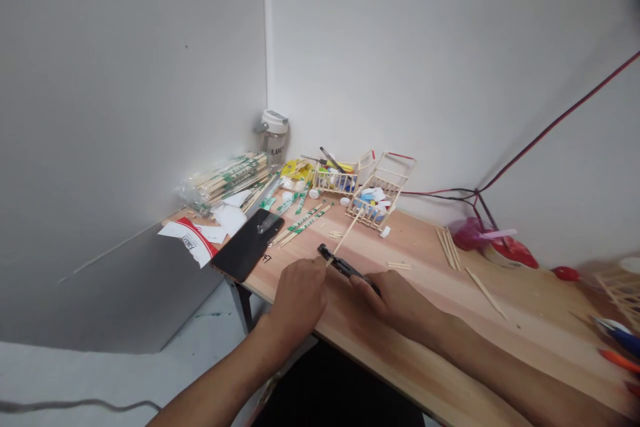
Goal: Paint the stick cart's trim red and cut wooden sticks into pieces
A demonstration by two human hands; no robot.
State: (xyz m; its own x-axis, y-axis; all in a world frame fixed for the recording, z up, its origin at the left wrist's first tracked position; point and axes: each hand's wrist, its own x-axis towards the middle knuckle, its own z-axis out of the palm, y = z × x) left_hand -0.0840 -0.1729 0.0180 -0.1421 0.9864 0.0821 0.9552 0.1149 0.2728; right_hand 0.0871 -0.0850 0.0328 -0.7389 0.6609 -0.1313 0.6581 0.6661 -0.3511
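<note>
My left hand (303,288) is closed round the near end of a thin wooden stick (349,230), which slants up and away from me over the table. My right hand (387,291) grips a slim black hand tool (343,265); its exact kind is unclear. The tool's head meets or overlaps the stick just beside my left fingers. Beyond the stick's far end stands a small cart made of sticks (373,213), with white wheels and blue and white bits inside. A second stick cart (336,180) behind it holds pens and small coloured items.
A black phone (247,245) lies by the table's left edge near a torn red-and-white packet (193,240). Bundled wrapped chopsticks (230,180) and a lidded bottle (275,137) stand against the wall. Cut sticks (449,248) and blue-handled pliers (620,333) lie to the right.
</note>
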